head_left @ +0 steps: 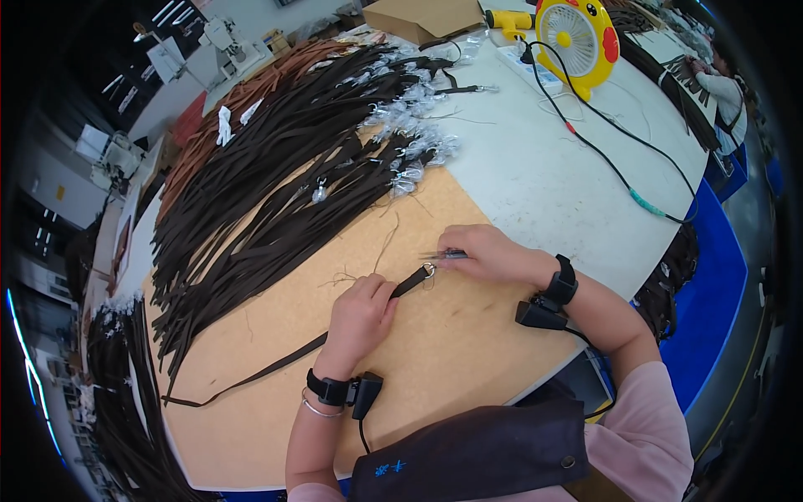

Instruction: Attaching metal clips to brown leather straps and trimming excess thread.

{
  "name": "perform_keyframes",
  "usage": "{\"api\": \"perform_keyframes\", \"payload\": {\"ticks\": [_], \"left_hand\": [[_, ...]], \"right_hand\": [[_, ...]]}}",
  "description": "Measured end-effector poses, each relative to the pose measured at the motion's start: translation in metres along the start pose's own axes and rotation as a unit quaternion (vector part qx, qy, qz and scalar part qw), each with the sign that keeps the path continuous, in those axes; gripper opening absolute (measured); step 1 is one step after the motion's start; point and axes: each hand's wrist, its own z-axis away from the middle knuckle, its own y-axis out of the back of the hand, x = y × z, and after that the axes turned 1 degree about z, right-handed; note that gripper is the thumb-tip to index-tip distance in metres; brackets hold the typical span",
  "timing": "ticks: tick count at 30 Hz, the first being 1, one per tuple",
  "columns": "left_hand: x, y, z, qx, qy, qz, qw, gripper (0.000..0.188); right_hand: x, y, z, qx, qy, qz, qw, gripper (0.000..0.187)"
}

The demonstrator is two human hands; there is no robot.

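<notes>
My left hand (364, 314) is closed on a dark brown strap (408, 284), pressing it near its end against the tan board. A silver metal ring (429, 269) sits at that end, just in front of my right hand (481, 253). My right fingers are closed round small pointed thread snips (452, 253), whose thin tips point left, just above the ring. From under my left hand the rest of the strap trails down and left across the board. Loose threads (386, 247) lie on the board beyond my left hand.
Many dark straps (276, 184) with plastic-wrapped metal ends cover the board's far left, with brown straps (196, 155) behind. A yellow fan (577, 42), its black cable (615, 167) and a cardboard box (427, 18) stand at the back. Another person (721, 92) works at far right.
</notes>
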Motion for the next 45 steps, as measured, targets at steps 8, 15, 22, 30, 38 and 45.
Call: {"api": "perform_keyframes", "payload": {"ticks": [8,15,22,30,38,45], "left_hand": [[-0.005,-0.006,0.003,0.008,0.022,0.040,0.999,0.008],[-0.004,-0.016,0.001,0.052,0.113,0.095,0.988,0.017],[0.037,-0.028,-0.022,0.018,0.117,0.146,0.982,0.026],[0.014,-0.055,-0.021,0.038,0.152,0.298,0.942,0.012],[-0.036,-0.036,-0.015,0.108,0.283,0.581,0.755,0.010],[0.005,-0.011,-0.018,0.128,0.143,0.133,0.972,0.028]], "right_hand": [[-0.009,0.012,-0.004,-0.132,-0.272,-0.290,0.908,0.024],[-0.024,0.020,-0.004,0.024,-0.176,0.079,0.981,0.025],[-0.006,0.010,0.002,-0.017,-0.137,-0.083,0.987,0.019],[0.000,0.014,0.003,-0.095,-0.136,-0.114,0.979,0.023],[0.005,0.013,0.002,-0.111,-0.130,-0.086,0.981,0.020],[-0.009,0.025,-0.001,-0.126,-0.184,-0.068,0.972,0.024]]}}
